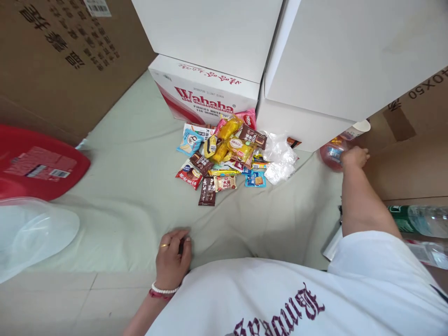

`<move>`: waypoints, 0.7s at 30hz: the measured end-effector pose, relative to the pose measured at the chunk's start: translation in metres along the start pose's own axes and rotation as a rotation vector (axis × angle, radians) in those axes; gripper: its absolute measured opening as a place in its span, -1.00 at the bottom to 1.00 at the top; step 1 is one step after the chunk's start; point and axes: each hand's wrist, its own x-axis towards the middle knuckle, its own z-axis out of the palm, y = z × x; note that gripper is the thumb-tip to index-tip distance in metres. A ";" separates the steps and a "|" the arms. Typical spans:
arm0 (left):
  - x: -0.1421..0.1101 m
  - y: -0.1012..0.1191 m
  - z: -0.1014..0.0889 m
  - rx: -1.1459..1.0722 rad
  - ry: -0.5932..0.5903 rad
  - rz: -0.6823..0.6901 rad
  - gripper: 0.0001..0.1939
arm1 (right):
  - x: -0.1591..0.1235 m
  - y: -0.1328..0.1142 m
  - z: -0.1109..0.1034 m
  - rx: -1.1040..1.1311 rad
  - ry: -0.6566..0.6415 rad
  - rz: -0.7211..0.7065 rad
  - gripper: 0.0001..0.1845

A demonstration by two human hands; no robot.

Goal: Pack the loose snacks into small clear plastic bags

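Nearest first: my white shirt (266, 294) fills the bottom of the view. My left hand (174, 256) rests at the near edge of the greenish cloth (115, 224), back of the hand up, fingers loosely curled, thumb slightly apart from them. Ring and white bead bracelet (164, 289) on that side. Translucent tub (35, 233) well off to the left, red container (42, 163) just past it. Green-labelled bottle (416, 219) lies right of my right forearm.

Right arm: stretched forward and out from the sleeve, wrist bent, right hand (354, 157) at the reddish package (332, 155). Fingers curled there; can't tell if they're clamped on it or only touching. Package sits on the cloth by the right-hand white box (304, 121), with a pale cup (356, 130) just behind.

Snack packets (224, 151) are heaped mid-cloth, between my hands and further forward than the left. Clear crinkled plastic (280, 161) at their right side. Wahaha box (206, 95) right behind, brown carton (70, 65) far left.
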 end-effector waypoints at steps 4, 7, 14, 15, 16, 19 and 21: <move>0.001 0.000 0.001 -0.024 0.029 0.032 -0.85 | -0.045 -0.024 0.012 -0.001 0.010 -0.040 -0.72; 0.001 0.002 0.002 -0.038 0.041 0.061 -0.86 | -0.111 -0.060 0.022 0.159 -0.340 -0.436 -0.77; -0.002 0.002 -0.003 -0.186 -0.008 -0.050 -0.86 | -0.200 -0.106 0.025 0.334 -0.522 -0.212 -0.78; -0.002 0.004 -0.005 -0.235 -0.022 -0.103 -0.86 | -0.208 -0.109 0.019 0.454 -0.468 -0.060 -0.76; -0.001 0.007 -0.006 -0.293 -0.039 -0.154 -0.86 | -0.218 -0.114 0.012 0.593 -0.434 0.092 -0.73; 0.009 0.029 -0.009 -0.509 -0.148 -0.243 -0.83 | -0.261 -0.138 -0.014 1.014 -0.526 0.436 -0.69; 0.022 0.051 -0.007 -0.659 -0.259 -0.218 -0.82 | -0.291 -0.160 -0.029 1.186 -0.684 0.550 -0.70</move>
